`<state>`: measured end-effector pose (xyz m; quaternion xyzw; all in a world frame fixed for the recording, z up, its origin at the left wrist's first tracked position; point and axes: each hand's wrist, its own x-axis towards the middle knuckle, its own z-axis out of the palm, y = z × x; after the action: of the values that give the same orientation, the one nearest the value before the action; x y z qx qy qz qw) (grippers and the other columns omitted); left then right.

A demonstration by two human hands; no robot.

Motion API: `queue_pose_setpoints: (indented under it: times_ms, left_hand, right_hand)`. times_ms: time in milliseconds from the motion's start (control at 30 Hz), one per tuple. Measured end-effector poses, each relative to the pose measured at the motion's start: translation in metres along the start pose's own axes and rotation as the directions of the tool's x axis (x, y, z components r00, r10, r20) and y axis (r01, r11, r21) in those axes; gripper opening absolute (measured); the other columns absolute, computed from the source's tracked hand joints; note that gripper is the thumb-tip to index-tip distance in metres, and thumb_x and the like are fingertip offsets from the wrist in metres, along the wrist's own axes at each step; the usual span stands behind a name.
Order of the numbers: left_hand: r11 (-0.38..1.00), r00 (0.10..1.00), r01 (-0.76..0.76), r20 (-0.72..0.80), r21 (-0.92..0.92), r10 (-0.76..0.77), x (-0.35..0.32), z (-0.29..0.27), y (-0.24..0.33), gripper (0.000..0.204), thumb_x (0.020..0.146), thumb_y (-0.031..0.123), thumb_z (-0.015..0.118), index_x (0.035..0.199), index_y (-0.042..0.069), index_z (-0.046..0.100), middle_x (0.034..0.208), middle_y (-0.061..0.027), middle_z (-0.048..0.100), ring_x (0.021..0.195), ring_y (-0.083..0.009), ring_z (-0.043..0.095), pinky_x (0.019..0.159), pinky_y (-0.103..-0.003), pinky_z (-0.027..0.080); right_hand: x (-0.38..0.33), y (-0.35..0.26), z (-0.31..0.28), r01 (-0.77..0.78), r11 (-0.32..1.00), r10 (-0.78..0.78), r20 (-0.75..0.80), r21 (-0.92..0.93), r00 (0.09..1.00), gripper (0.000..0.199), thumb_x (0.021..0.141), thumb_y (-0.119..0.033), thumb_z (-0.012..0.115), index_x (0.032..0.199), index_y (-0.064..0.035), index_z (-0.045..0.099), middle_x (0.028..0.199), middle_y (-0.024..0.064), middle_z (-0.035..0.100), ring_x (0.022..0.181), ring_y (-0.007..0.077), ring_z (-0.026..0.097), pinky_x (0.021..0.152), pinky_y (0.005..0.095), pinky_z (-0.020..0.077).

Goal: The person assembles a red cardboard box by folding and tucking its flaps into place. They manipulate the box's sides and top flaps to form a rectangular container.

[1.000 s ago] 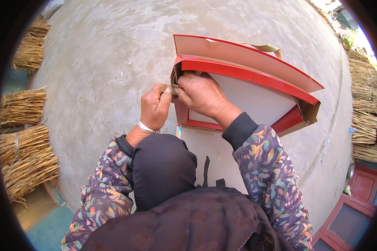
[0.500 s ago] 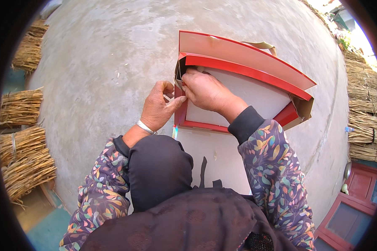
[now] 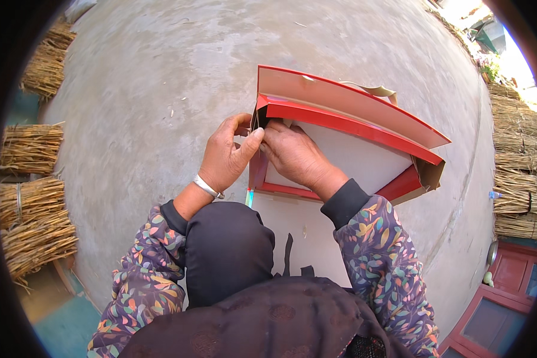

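Note:
A red cardboard box (image 3: 334, 123) with a pale inside stands open in front of me, tilted. Its long lid flap (image 3: 346, 95) is raised along the far side, and a beige strap handle (image 3: 380, 91) shows behind it. My left hand (image 3: 224, 154) pinches the box's left end near the far corner, thumb on the near side and fingers curled behind. My right hand (image 3: 298, 156) reaches into that same corner, its fingers bent against the end panel beside my left thumb. Its fingertips are partly hidden by the box wall. At the right end, brown end flaps (image 3: 428, 173) stand folded outward.
A pale flat surface (image 3: 307, 230) lies between the box and my body. Concrete ground (image 3: 155, 77) surrounds it. Bundles of dry stalks (image 3: 36, 227) line the left side, with more bundles (image 3: 516, 161) at the right. A red-framed door or window (image 3: 495, 316) stands at the lower right.
The box's far side and lid flap have come nearer to me in the picture. My right hand has shifted slightly nearer with the corner, and my left thumb now sits higher along the end panel.

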<state>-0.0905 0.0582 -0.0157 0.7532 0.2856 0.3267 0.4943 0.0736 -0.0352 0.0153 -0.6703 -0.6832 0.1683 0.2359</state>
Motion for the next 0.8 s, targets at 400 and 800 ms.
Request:
queue_pose_setpoints:
  times_ms: [400, 800]
  left_hand:
    - [0.947, 0.991, 0.063, 0.094, 0.315, -0.097, 0.005, -0.005, 0.006, 0.029, 0.099, 0.025, 0.055, 0.108, -0.001, 0.067, 0.088, -0.0244, 0.071, 0.085, -0.0429, 0.070, 0.075, -0.049, 0.055]
    - [0.860, 0.993, -0.113, 0.039, 0.498, 0.108, 0.018, 0.002, -0.019, 0.018, 0.100, 0.019, 0.054, 0.100, 0.003, 0.060, 0.078, -0.0235, 0.069, 0.074, -0.0468, 0.067, 0.065, -0.054, 0.054]
  right_hand:
    - [-0.003, 0.004, 0.001, 0.021, 0.999, -0.024, 0.083, 0.041, 0.996, 0.014, 0.097, -0.012, 0.061, 0.107, -0.0027, 0.062, 0.109, 0.0177, 0.063, 0.104, 0.0408, 0.060, 0.089, 0.0484, 0.0510]
    - [0.009, 0.009, -0.004, 0.016, 0.994, -0.027, 0.105, 0.106, 0.994, 0.017, 0.096, -0.012, 0.054, 0.106, -0.0005, 0.062, 0.107, 0.0245, 0.067, 0.103, 0.0439, 0.064, 0.088, 0.0476, 0.0524]
